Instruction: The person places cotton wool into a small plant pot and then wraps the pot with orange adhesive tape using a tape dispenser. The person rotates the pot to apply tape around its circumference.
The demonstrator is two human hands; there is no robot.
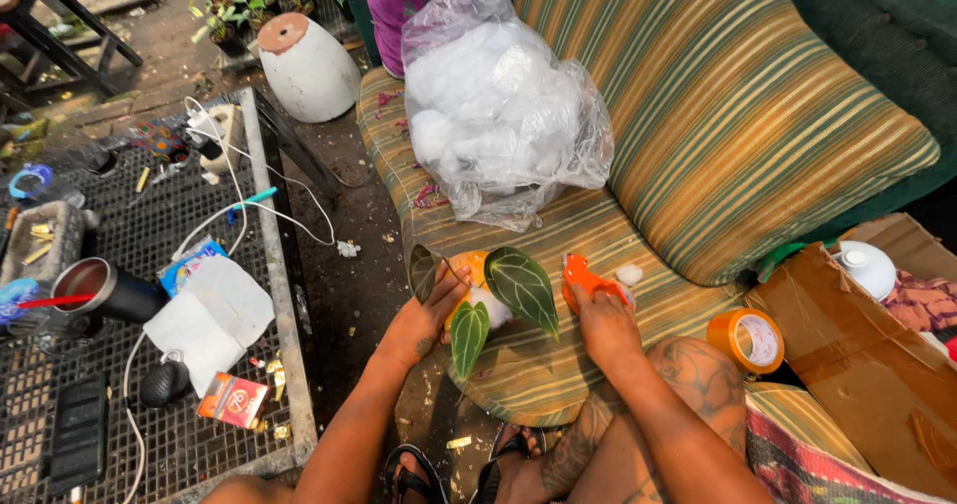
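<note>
Gripped in the left hand (419, 327) — a small plant (495, 295); right hand (605, 327) holds orange tool (583, 278).

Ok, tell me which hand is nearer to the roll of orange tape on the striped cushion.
The right hand. It rests on an orange tool to the left of the roll of orange tape. The left hand is farther left, holding the small orange pot of dark green leaves.

Left hand (419, 320) extended forward, fingers curled around its grasp, thumb uppermost. Right hand (603, 320) lay palm-down, fingers closed over its grasp. Both forearms converged; tattooed knee sat below the right wrist.
</note>
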